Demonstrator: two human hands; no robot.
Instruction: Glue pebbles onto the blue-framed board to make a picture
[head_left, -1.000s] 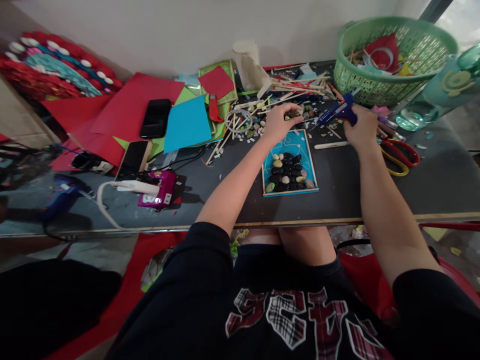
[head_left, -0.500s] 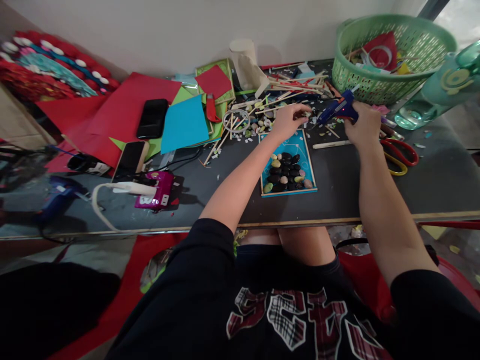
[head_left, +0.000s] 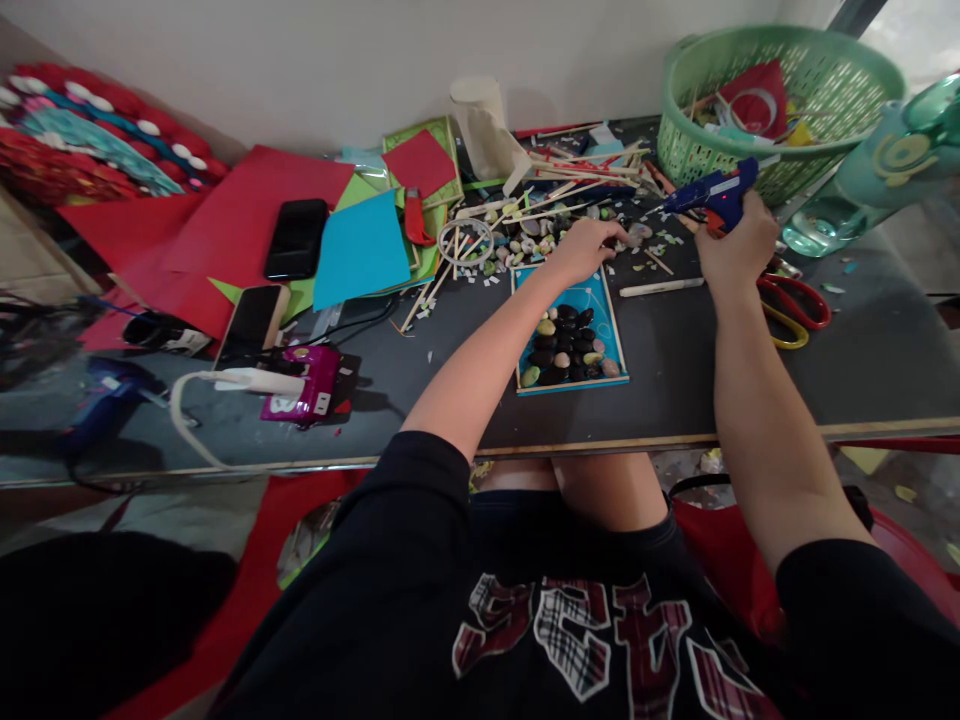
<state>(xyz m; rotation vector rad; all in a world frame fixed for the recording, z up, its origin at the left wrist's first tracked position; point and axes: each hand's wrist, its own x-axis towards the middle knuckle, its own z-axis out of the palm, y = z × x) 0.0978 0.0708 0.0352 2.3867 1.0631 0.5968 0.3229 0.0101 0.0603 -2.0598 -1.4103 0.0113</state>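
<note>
My right hand (head_left: 739, 245) is wrapped round a blue glue gun (head_left: 712, 195), its nozzle pointing left above the tabletop. Over the top edge of a blue board (head_left: 609, 335) reaches my left hand (head_left: 589, 250), fingers bent near loose pebbles (head_left: 525, 240); whether its fingertips hold anything is too small to tell. Black stones (head_left: 566, 345) with a few pale and greenish ones cover the lower part of the board, which has thin wooden strips along its edges. To the right of the board lies a pale stick-like piece (head_left: 660, 287).
A green basket (head_left: 682, 145) and a water bottle (head_left: 874, 175) stand at the back right, near red-and-yellow scissors (head_left: 802, 302). On the left are coloured paper (head_left: 360, 250), two phones (head_left: 296, 238), a purple power block (head_left: 319, 385) with cables and another glue gun (head_left: 112, 395).
The glue gun in my right hand has moved up and right, away from my left hand. My left hand has shifted slightly, and its fingers now reach lower among the pebbles.
</note>
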